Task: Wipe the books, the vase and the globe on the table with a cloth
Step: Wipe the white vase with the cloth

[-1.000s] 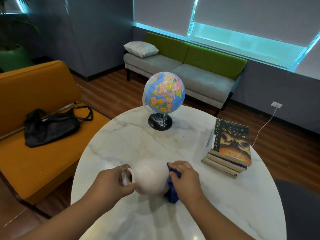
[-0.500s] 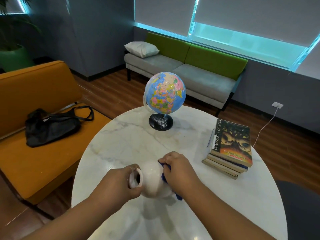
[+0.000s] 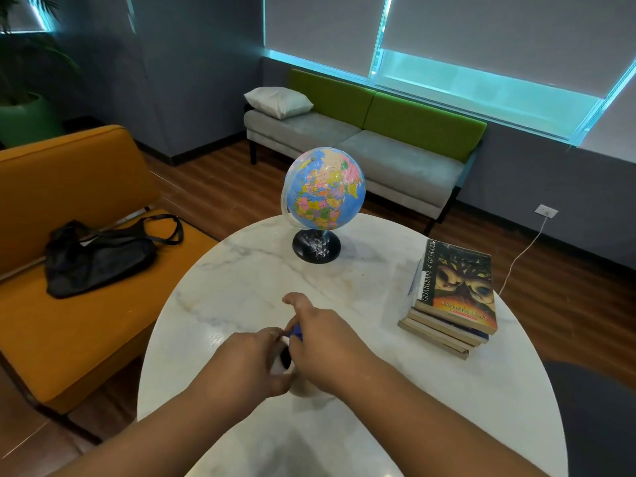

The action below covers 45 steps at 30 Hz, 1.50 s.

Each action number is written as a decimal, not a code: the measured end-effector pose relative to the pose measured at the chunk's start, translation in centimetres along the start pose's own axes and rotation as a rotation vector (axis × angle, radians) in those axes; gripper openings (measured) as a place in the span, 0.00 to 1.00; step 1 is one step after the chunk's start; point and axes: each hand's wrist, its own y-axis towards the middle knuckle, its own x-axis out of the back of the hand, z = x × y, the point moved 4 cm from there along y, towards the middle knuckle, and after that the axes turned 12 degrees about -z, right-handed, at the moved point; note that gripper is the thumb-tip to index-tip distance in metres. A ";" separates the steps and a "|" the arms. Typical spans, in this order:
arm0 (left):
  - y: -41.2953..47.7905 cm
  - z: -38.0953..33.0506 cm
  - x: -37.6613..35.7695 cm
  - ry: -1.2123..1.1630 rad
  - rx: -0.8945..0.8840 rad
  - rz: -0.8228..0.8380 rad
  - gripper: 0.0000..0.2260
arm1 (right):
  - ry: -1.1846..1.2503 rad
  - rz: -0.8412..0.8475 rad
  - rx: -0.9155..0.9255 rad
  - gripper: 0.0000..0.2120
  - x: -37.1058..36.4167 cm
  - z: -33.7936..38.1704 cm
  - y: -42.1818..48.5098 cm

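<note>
Both hands meet over the near middle of the round white marble tabletop, and on my feed they cover most of the white ceramic vase. The left hand has its fingers curled round the vase at its neck end. A dark sliver of the mouth shows between the two hands. The right hand lies over the body of the vase with the blue cloth bunched beneath it, and only a small fold pokes out at the top. One finger of that hand sticks up and away from the rest. Only the pale underside of the vase shows below the hands, right at the tabletop. I cannot tell how far it leans.

Farther back on the tabletop, the multicoloured political globe on a black round base stands upright, well apart from the hands. At the right edge sits the stack of paperback books, the top one with a dark cover and an orange band.

Off to the left, a black fabric bag lies on an orange sofa. Behind the globe, a white pillow rests on a grey and green sofa.
</note>
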 end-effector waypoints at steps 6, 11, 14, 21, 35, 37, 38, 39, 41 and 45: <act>0.1 0.0 0.0 0.019 0.049 -0.005 0.23 | 0.027 -0.026 -0.119 0.29 0.4 -0.4 -0.6; 0.4 -0.9 0.0 0.055 0.031 0.006 0.23 | 0.063 -0.060 -0.079 0.25 0.6 -0.2 0.4; 0.6 -0.1 0.1 0.022 0.090 -0.016 0.22 | 0.101 -0.081 -0.036 0.23 0.3 -0.6 -0.6; 0.0 1.0 0.0 -0.063 0.113 -0.041 0.17 | 0.103 -0.119 0.096 0.19 -1.0 -3.2 -2.9; -0.5 1.5 -0.3 -0.141 0.114 0.005 0.14 | 0.137 -0.243 0.095 0.19 -0.5 -3.7 -2.4; -0.7 2.2 -0.5 -0.194 0.170 0.019 0.18 | 0.146 -0.288 0.001 0.20 0.1 -5.5 -1.7; -0.8 2.6 -0.5 -0.230 0.215 0.027 0.19 | 0.123 -0.280 -0.066 0.19 0.1 -6.7 -1.4; -0.9 3.0 -0.6 -0.278 0.272 0.041 0.19 | 0.093 -0.274 -0.118 0.18 0.0 -7.7 -1.4; -0.9 3.7 -0.7 -0.449 0.419 0.080 0.16 | 0.117 -0.323 -0.173 0.17 -0.5 -9.1 -1.8; -1.3 4.7 -1.0 -0.633 0.618 0.065 0.10 | 0.263 -0.393 -0.061 0.14 -2.1 -8.0 -3.3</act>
